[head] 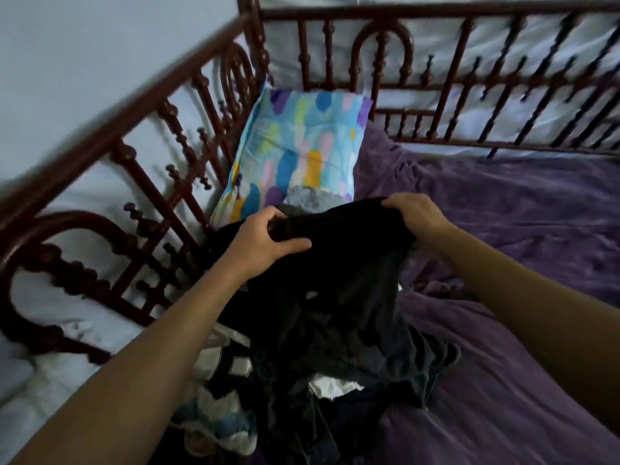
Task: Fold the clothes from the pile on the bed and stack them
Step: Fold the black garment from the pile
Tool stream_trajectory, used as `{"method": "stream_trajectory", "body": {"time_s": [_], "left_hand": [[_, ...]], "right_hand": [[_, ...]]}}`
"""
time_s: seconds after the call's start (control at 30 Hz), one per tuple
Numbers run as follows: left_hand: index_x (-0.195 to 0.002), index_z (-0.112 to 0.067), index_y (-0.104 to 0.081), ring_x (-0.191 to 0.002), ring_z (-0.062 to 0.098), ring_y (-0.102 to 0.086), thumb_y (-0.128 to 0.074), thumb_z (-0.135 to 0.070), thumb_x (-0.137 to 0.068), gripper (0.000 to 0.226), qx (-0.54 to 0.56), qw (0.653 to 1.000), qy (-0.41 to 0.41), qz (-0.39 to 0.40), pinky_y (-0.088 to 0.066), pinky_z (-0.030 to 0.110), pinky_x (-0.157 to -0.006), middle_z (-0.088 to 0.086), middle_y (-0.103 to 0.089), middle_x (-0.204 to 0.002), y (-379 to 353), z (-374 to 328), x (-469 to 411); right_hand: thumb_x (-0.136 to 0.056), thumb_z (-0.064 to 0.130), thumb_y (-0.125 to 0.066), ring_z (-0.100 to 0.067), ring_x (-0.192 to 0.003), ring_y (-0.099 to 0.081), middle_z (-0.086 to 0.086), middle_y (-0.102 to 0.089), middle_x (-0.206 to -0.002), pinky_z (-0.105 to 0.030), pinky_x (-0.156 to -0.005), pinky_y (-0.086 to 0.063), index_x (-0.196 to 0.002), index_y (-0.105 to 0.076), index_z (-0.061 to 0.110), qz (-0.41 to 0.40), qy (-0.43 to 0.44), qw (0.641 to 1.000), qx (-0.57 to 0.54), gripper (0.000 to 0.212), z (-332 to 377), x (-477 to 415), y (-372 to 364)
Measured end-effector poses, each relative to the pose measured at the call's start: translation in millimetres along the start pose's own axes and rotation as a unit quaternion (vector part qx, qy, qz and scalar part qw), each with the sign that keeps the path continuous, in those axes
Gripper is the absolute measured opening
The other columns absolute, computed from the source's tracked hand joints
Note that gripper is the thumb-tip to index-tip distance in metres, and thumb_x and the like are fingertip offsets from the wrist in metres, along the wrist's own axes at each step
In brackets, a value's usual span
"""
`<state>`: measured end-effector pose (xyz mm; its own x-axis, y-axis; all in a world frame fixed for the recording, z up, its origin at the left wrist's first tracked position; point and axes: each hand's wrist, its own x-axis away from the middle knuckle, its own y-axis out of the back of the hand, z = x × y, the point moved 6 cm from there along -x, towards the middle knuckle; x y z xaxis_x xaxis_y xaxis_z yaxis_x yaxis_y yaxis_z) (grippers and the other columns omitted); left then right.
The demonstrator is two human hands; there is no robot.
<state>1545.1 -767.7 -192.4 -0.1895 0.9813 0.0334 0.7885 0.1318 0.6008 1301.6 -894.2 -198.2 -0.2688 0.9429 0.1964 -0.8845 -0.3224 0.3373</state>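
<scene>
The person's left grip [268, 236] clenched the upper edge of a black garment [339, 239], the thumb lying across the front of the cloth and the fingers curled over the top. The right grip [416, 214] held the same edge farther along, its fingers hooked over the fabric and bunching it. Between the two, the garment was lifted and stretched across, and its lower part hung down onto the pile of clothes [339, 360] beneath it, dark on dark, so that where one ended and the other began could not be told.

The pile lay on the bed near its left rail, mostly black and charcoal pieces in a heap. A crumpled white piece [332, 385] showed near the middle, and a pale blue and white garment [218, 424] lay at the near left edge under the left forearm. A dark piece with white patches [235, 362] sat beside it; the patches were too blurred to read.

Beyond the hands, a pillow [295, 146] printed with blue, yellow, pink and purple blotches leaned in the corner, and a grey garment [310, 199] rested on its near end. A rumpled purple blanket [510, 229] covered the bed to the right. Dark red turned-wood bed rails [379, 85] ran along the left and far sides.
</scene>
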Motion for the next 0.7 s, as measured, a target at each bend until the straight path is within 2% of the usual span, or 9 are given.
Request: {"method": "stream_trajectory", "body": {"time_s": [0.07,0.1,0.2,0.3,0.4,0.5,0.57,0.63,0.7], "left_hand": [[-0.093,-0.028,-0.056,-0.082,0.002,-0.058,-0.083,-0.055,-0.057,0.053,-0.079,0.995,-0.036,0.054,-0.046,0.021,-0.066,-0.015,-0.060,-0.087,4.3,-21.4,2.9],[-0.086,-0.027,-0.057,-0.078,0.008,-0.059,-0.078,-0.055,-0.058,0.044,-0.128,0.988,-0.051,0.068,-0.045,0.026,-0.064,-0.012,-0.059,-0.080,5.9,-29.1,5.0],[-0.057,-0.014,-0.045,-0.055,0.023,-0.050,-0.051,-0.041,-0.064,0.029,-0.237,0.970,-0.031,0.039,-0.034,0.032,-0.052,0.000,-0.042,-0.053,21.8,-34.0,10.2],[-0.066,0.002,-0.054,-0.052,0.019,-0.042,-0.050,-0.036,-0.073,0.039,-0.180,0.984,0.016,-0.014,-0.026,0.030,-0.050,0.009,-0.042,-0.056,42.6,-29.1,19.1],[-0.069,0.000,-0.055,-0.055,0.018,-0.046,-0.063,-0.023,-0.090,0.032,-0.052,0.996,0.042,-0.054,-0.029,0.022,-0.048,0.007,-0.046,-0.059,60.5,-33.2,26.2],[-0.089,0.003,-0.062,-0.062,0.022,-0.059,-0.059,-0.027,-0.094,0.031,0.043,0.996,0.045,-0.060,-0.040,0.028,-0.058,0.012,-0.059,-0.072,66.3,-60.3,25.0],[-0.092,-0.006,-0.067,-0.072,0.022,-0.068,-0.058,-0.026,-0.095,0.022,0.075,0.996,0.027,-0.038,-0.050,0.034,-0.065,0.012,-0.069,-0.080,59.9,-88.2,22.3],[-0.097,-0.006,-0.069,-0.088,0.028,-0.069,-0.059,-0.021,-0.094,0.018,0.100,0.995,0.025,-0.017,-0.053,0.040,-0.081,0.016,-0.071,-0.094,48.7,-112.5,20.7],[-0.097,-0.005,-0.069,-0.091,0.028,-0.068,-0.060,-0.018,-0.094,0.016,0.120,0.992,0.033,0.007,-0.052,0.036,-0.084,0.015,-0.072,-0.095,35.1,-130.0,21.2]], "right_hand": [[-0.087,0.018,-0.063,-0.015,-0.068,-0.065,-0.006,-0.068,-0.076,-0.026,-0.067,-0.054,-0.076,-0.069,0.012,-0.021,-0.026,0.994,-0.102,0.014,46.1,11.9,25.1],[-0.086,0.020,-0.063,-0.019,-0.067,-0.067,-0.007,-0.069,-0.075,-0.029,-0.065,-0.056,-0.077,-0.067,0.012,-0.015,-0.035,0.989,-0.145,0.013,65.4,21.5,33.9],[-0.087,0.021,-0.060,-0.016,-0.050,-0.063,-0.003,-0.065,-0.060,-0.022,-0.047,-0.050,-0.076,-0.064,0.012,0.005,-0.026,0.972,-0.233,0.015,104.6,45.1,56.6],[-0.085,0.028,-0.059,-0.015,-0.045,-0.057,0.001,-0.061,-0.057,-0.020,-0.043,-0.046,-0.075,-0.062,0.014,0.012,-0.018,0.959,-0.284,0.018,116.6,56.8,84.6],[-0.085,0.031,-0.059,-0.014,-0.042,-0.057,0.002,-0.060,-0.056,-0.019,-0.042,-0.044,-0.079,-0.060,0.015,-0.024,-0.042,0.958,-0.284,0.017,99.8,55.6,113.6],[-0.088,0.024,-0.060,-0.015,-0.046,-0.061,-0.001,-0.064,-0.061,-0.023,-0.043,-0.050,-0.088,-0.063,0.012,-0.080,-0.101,0.965,-0.229,0.012,55.6,51.4,129.7],[-0.089,0.017,-0.060,-0.022,-0.065,-0.064,-0.011,-0.068,-0.082,-0.032,-0.060,-0.055,-0.104,-0.065,0.002,-0.091,-0.140,0.979,-0.115,0.022,19.9,47.0,129.0],[-0.092,0.010,-0.057,-0.025,-0.083,-0.062,-0.020,-0.067,-0.104,-0.035,-0.076,-0.050,-0.110,-0.065,-0.007,-0.055,-0.118,0.989,0.065,0.026,-2.9,42.1,116.4],[-0.090,0.002,-0.059,-0.014,-0.081,-0.063,-0.020,-0.066,-0.108,-0.028,-0.073,-0.049,-0.113,-0.064,-0.008,0.005,-0.058,0.986,0.159,0.026,-9.4,46.2,93.1]]}}
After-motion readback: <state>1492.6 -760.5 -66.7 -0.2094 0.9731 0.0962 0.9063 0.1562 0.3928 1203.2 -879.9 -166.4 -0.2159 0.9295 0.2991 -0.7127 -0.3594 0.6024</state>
